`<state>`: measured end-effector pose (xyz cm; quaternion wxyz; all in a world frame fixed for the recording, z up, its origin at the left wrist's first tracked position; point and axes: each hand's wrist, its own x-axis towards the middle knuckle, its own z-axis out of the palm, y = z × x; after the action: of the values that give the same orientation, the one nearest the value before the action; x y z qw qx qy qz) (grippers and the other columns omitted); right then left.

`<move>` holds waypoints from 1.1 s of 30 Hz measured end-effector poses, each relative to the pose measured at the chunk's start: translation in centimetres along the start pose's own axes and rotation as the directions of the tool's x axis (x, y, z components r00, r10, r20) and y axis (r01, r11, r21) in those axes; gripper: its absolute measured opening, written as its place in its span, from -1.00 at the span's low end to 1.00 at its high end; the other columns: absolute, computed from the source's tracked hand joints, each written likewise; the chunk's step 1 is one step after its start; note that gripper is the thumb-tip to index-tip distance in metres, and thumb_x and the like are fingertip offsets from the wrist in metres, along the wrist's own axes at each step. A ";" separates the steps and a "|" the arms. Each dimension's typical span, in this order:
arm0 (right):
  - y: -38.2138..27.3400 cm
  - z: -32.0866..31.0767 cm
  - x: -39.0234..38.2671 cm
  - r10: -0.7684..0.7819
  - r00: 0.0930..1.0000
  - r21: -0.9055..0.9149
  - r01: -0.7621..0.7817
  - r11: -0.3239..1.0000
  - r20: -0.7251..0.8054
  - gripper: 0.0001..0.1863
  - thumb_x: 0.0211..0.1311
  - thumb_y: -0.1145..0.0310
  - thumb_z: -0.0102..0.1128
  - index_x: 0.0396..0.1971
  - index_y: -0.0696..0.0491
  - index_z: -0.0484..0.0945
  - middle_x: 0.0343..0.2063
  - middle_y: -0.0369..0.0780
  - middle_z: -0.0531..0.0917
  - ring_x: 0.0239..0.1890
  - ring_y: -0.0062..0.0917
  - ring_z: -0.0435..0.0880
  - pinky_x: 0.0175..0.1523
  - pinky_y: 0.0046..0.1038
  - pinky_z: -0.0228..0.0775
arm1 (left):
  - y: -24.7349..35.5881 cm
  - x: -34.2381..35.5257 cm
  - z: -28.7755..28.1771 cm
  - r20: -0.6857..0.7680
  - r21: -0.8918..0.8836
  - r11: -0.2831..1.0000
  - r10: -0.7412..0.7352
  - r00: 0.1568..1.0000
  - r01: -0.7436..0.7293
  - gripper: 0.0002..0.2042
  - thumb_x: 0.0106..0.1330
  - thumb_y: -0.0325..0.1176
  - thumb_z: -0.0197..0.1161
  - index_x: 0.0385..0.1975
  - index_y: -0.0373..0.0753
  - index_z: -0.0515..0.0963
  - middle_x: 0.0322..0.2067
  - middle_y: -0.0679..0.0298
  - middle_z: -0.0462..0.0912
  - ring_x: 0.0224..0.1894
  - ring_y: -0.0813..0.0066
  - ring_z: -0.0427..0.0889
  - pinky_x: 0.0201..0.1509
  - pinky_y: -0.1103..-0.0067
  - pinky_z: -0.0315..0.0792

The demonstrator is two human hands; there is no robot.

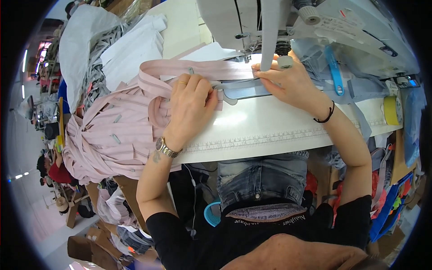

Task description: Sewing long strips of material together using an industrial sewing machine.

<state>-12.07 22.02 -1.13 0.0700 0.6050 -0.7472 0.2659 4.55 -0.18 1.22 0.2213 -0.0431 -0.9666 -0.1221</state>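
Note:
A long pink zipper strip [211,69] runs across the sewing machine table to the presser foot. My left hand [191,99] is closed on the strip's near edge, fingers curled downward, beside a small zipper pull [191,70]. My right hand [288,81] pinches the strip's right end close under the sewing machine [252,27]; its far fingers are partly hidden behind the machine's parts. Between the hands lies a smooth grey metal plate [247,90]. To the left, a big heap of pink zipper strips [117,130] with several pulls hangs over the table edge.
White paper sheets [132,42] and a white bag [87,36] lie at the far left. A blue thread snipper [334,69] and a yellow tape roll [391,110] are on the right. A printed ruler [261,137] follows the table's near edge.

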 end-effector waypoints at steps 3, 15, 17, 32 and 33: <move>-0.6 -0.8 0.0 0.029 0.997 -0.021 -0.028 0.999 0.073 -0.78 0.27 0.32 0.27 -0.09 -0.07 0.69 0.01 -0.45 0.68 -0.01 -0.45 0.65 0.31 0.26 0.08 | -0.1 -0.1 0.4 -0.015 -0.020 1.000 0.016 1.000 -0.016 -0.81 0.02 -0.50 0.34 -0.53 -0.22 0.40 -0.44 0.21 0.47 -0.29 0.16 0.47 -0.17 0.31 0.35; 0.1 0.3 -0.3 -0.006 1.000 -0.038 0.005 0.999 -0.026 -0.80 0.19 0.33 0.35 -0.16 -0.06 0.72 -0.03 -0.46 0.70 0.01 -0.48 0.64 0.13 -0.09 0.30 | 2.9 3.4 2.5 -0.047 -0.062 0.989 0.134 0.990 -0.137 -0.87 0.09 -0.41 0.34 -0.38 -0.22 0.56 -0.35 0.22 0.58 -0.18 0.21 0.54 -0.04 0.36 0.37; 0.3 0.6 -0.3 -0.016 0.999 -0.015 0.015 1.000 -0.047 -0.81 0.18 0.34 0.36 -0.18 -0.06 0.72 -0.04 -0.45 0.70 0.00 -0.48 0.64 0.13 -0.12 0.30 | 2.8 4.2 3.2 -0.078 -0.007 0.974 0.224 0.971 -0.225 -0.89 0.11 -0.40 0.34 -0.40 -0.22 0.57 -0.37 0.23 0.58 -0.18 0.23 0.54 -0.03 0.38 0.37; 0.1 0.2 0.0 -0.022 0.998 0.026 0.024 0.999 -0.059 -0.81 0.17 0.41 0.36 -0.20 -0.05 0.68 -0.06 -0.42 0.72 -0.07 -0.54 0.65 -0.06 -0.33 0.26 | 1.9 4.2 4.4 -0.128 -0.179 0.954 0.220 0.967 -0.240 -0.90 0.07 -0.45 0.37 -0.46 -0.22 0.57 -0.42 0.29 0.59 -0.23 0.28 0.52 -0.05 0.40 0.40; 0.1 0.2 0.0 -0.032 0.997 0.022 0.034 0.999 -0.073 -0.82 0.16 0.41 0.36 -0.20 -0.05 0.68 -0.07 -0.42 0.72 -0.08 -0.54 0.66 -0.06 -0.34 0.26 | 1.8 4.1 4.4 -0.123 -0.177 0.954 0.223 0.967 -0.242 -0.90 0.07 -0.45 0.37 -0.46 -0.22 0.57 -0.42 0.29 0.59 -0.24 0.28 0.52 -0.06 0.40 0.40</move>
<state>-12.15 21.95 -1.39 0.0943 0.6079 -0.7310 0.2952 -0.77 2.80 -0.46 0.2777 -0.1712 -0.9262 -0.1890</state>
